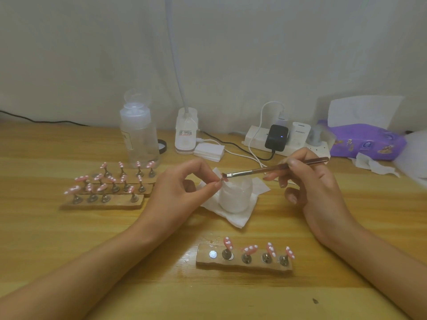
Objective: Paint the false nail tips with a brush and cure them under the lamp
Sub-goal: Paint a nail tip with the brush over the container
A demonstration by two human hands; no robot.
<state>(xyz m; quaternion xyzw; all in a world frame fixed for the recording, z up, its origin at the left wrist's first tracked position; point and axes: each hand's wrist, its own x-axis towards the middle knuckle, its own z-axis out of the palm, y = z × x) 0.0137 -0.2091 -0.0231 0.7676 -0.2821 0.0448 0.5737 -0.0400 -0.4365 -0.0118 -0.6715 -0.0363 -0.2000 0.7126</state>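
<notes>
With your left hand (184, 183) pinching the nail tip (223, 179) just above the jar (233, 199) and your right hand (316, 188) gripping the brush (265, 169) right of the jar, steady the pinch and stroke lightly, bristles flat, avoiding pooled edges.

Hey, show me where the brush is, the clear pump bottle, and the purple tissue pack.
brush (254, 170): head view, on the handle a little behind the bristles.
clear pump bottle (138, 139): head view, on the middle of its body.
purple tissue pack (369, 140): head view, on its purple wrapper.
</notes>
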